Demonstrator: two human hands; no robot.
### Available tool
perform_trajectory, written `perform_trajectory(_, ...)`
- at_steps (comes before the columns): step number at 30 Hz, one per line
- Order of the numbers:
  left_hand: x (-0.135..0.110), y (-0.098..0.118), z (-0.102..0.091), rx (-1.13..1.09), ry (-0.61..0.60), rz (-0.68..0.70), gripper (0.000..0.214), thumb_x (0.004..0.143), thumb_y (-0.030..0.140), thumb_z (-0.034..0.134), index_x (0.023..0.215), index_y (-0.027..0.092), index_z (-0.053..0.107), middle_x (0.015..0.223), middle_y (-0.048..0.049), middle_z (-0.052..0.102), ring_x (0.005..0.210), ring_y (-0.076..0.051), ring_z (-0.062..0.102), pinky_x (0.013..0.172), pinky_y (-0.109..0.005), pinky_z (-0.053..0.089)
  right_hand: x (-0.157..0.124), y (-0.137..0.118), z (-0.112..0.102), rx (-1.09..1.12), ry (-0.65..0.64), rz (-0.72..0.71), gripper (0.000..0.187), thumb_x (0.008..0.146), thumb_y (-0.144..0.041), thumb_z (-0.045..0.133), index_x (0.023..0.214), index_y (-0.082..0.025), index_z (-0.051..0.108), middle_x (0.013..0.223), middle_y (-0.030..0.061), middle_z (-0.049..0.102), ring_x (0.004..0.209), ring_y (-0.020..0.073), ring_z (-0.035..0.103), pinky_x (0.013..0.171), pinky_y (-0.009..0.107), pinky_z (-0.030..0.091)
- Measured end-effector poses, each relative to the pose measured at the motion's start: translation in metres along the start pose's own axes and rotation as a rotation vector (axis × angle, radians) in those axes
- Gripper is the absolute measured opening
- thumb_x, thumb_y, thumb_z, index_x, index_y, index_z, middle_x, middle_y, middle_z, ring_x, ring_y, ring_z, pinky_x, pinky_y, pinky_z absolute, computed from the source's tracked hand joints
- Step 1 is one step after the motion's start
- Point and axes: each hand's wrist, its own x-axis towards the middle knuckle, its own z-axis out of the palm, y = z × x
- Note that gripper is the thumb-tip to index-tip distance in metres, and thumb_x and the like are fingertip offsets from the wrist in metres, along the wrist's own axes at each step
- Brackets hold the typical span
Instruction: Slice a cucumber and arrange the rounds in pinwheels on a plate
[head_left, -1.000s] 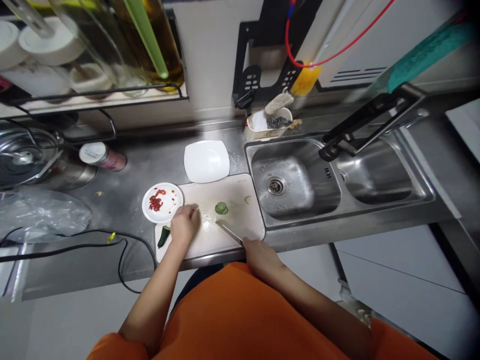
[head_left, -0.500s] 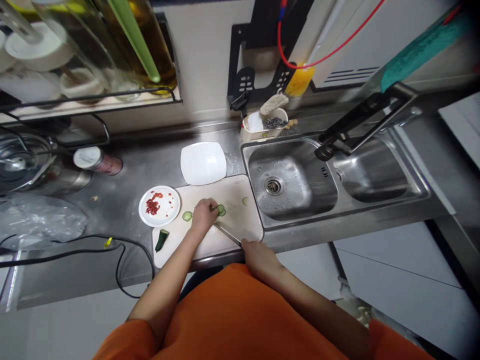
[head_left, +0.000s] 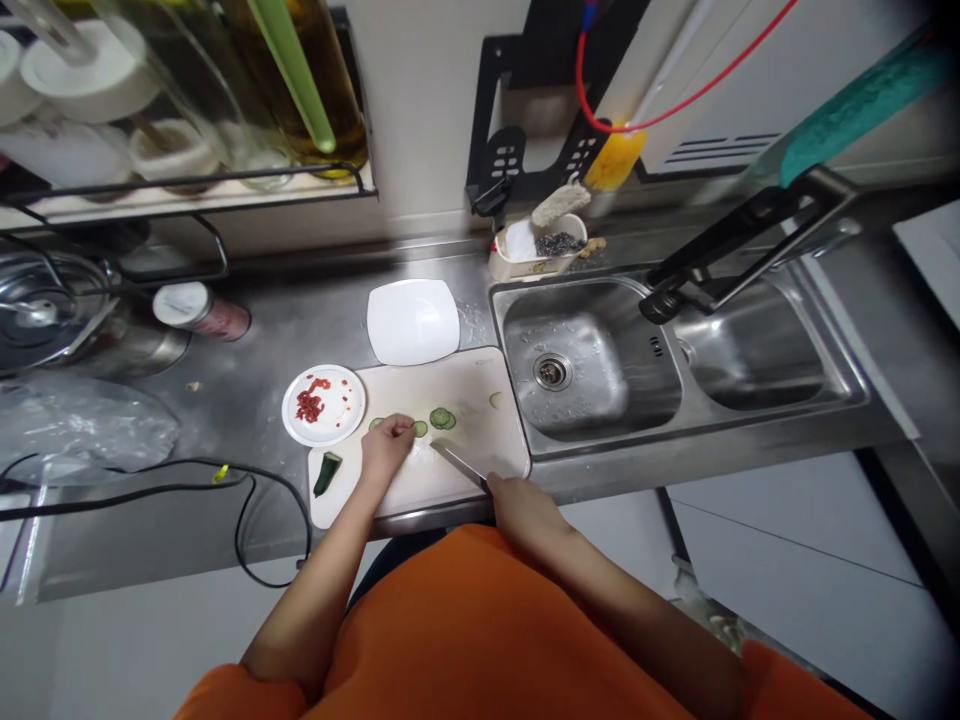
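Observation:
My left hand (head_left: 388,448) is over the cutting board (head_left: 465,470), its fingertips pinched on a thin cucumber slice (head_left: 420,428). To the right of that slice lies a small overlapping pile of cucumber slices (head_left: 442,418). Another slice shows partly behind my left hand. My right hand (head_left: 525,510) is wrapped round the handle of a knife (head_left: 461,463), whose blade points left, low over the board. At the board's left end lies a dark green cucumber chunk (head_left: 327,473). A pale sliver (head_left: 495,399) rests near the right edge.
A white plate with chopped red bits (head_left: 324,432) overlaps the board's left corner. Behind the board is a white square dish (head_left: 413,322). The double sink (head_left: 592,360) and black faucet (head_left: 742,245) are to the right. A black cable (head_left: 247,480) and plastic bag (head_left: 82,425) lie left.
My left hand has moved left from the slice pile, which now shows fully, and pinches a single slice. The knife stays in my right hand, its blade more visible. The view has shifted slightly.

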Motion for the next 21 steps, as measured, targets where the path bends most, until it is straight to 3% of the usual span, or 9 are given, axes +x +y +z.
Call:
perform_trajectory(8, -0.012, 0.006, 0.001, 0.129, 0.075, 0.055, 0.017, 0.074, 0.028, 0.054, 0.083, 0.024, 0.067, 0.072, 0.0016, 0.066, 0.069, -0.014, 0.061, 0.066, -0.023, 0.041, 0.004, -0.009, -0.001, -0.019, 0.020, -0.025, 0.032, 0.088, -0.011, 0.033, 0.111, -0.017, 0.054, 0.095, 0.0125, 0.065, 0.094, 0.0231, 0.062, 0.070, 0.029, 0.042)
perform_trajectory(14, -0.012, 0.006, 0.001, 0.280, 0.087, 0.068, 0.015, 0.076, 0.028, 0.051, 0.069, 0.023, 0.064, 0.064, 0.0010, 0.063, 0.063, -0.015, 0.059, 0.063, -0.025, 0.037, 0.011, -0.026, -0.002, -0.049, 0.063, -0.047, 0.034, 0.085, -0.004, 0.033, 0.112, -0.014, 0.050, 0.096, 0.0150, 0.065, 0.096, 0.0252, 0.062, 0.071, 0.030, 0.044)
perform_trajectory(21, -0.010, 0.006, -0.002, 0.252, 0.071, 0.015, 0.017, 0.075, 0.031, 0.051, 0.068, 0.024, 0.065, 0.064, 0.0013, 0.063, 0.065, -0.015, 0.059, 0.063, -0.025, 0.036, 0.012, -0.031, 0.000, -0.062, 0.076, -0.088, 0.031, 0.085, -0.005, 0.034, 0.110, -0.012, 0.051, 0.093, 0.0161, 0.066, 0.096, 0.0267, 0.063, 0.071, 0.031, 0.046)
